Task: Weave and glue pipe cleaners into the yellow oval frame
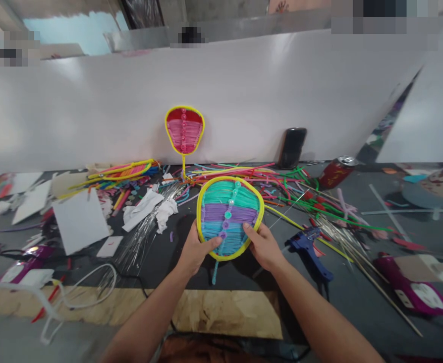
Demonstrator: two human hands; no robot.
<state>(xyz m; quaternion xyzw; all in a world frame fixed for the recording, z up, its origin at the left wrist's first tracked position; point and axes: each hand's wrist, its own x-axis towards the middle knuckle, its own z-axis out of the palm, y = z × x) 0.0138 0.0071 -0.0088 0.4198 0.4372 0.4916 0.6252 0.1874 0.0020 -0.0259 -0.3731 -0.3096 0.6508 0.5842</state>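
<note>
Both hands hold a rounded pipe-cleaner panel (pixel 214 214), yellow-rimmed, with green, purple and blue bands and a line of round beads or buttons down its middle. My left hand (pixel 197 252) grips the lower left edge, thumb on the front near the lowest beads. On the lower right edge, my right hand (pixel 265 245) pinches the rim, its thumb also on the front. The fingers behind the panel are hidden. A short teal stem (pixel 214 273) sticks out below. Farther back, a similar red and pink panel (pixel 184 132) stands upright on a yellow stem by the white board.
Loose pipe cleaners (pixel 236 171) run along the back. A blue glue gun (pixel 310 249) lies to the right, near thin sticks (pixel 376 282) and a purple device (pixel 414 290). A red can (pixel 337 172) and black phone (pixel 292 147) stand behind. White paper (pixel 79 222) and wires (pixel 138 242) lie left.
</note>
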